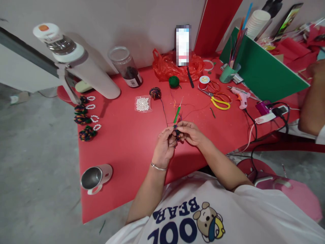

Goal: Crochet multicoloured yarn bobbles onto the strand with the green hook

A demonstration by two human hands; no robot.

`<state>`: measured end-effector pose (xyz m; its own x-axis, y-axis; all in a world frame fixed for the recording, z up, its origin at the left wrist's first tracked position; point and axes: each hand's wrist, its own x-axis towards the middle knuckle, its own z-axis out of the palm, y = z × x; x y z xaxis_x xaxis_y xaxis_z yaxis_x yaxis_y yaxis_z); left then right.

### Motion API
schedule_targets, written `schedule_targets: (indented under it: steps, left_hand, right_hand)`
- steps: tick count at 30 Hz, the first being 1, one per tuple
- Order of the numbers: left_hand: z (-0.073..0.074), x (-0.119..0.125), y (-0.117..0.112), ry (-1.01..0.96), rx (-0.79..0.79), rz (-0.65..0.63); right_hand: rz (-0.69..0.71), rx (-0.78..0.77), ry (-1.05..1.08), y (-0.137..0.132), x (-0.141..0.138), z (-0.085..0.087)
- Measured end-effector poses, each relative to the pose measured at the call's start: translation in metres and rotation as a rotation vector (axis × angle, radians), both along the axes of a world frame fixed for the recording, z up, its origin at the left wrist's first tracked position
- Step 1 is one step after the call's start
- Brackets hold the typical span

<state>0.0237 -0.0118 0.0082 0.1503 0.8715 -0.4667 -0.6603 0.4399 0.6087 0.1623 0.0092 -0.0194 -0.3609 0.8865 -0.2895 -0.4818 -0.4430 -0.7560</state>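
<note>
My left hand [164, 145] and my right hand [191, 133] meet over the near part of the red table. Pinched between the fingertips of both is a small piece of dark multicoloured crochet [178, 134], partly hidden by the fingers. Just beyond it is a crochet hook [177, 114] with a green handle, its thin metal tip pointing away; whether its near end touches my fingers I cannot tell. A dark strand of yarn runs from my hands back to a multicoloured yarn ball [155, 93]. Near that ball sits a clear packet of white beads [143, 104].
Finished yarn pieces with bead loops [87, 133] line the table's left edge, near a tumbler [96, 78] and a mug [98, 178]. Yellow-handled scissors [220, 103], a thread spool [204, 82], a glue gun [241, 96] and a power strip [269, 116] lie right. Another person's arm [313, 98] shows far right.
</note>
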Motion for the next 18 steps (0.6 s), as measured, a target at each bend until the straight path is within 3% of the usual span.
schedule_targets:
  steps: [18]
  left_hand:
    - [0.0019,0.0016,-0.0003,0.051,0.037,0.007]
  right_hand:
    - [-0.004,-0.009,-0.014,0.0008,0.0006,-0.0009]
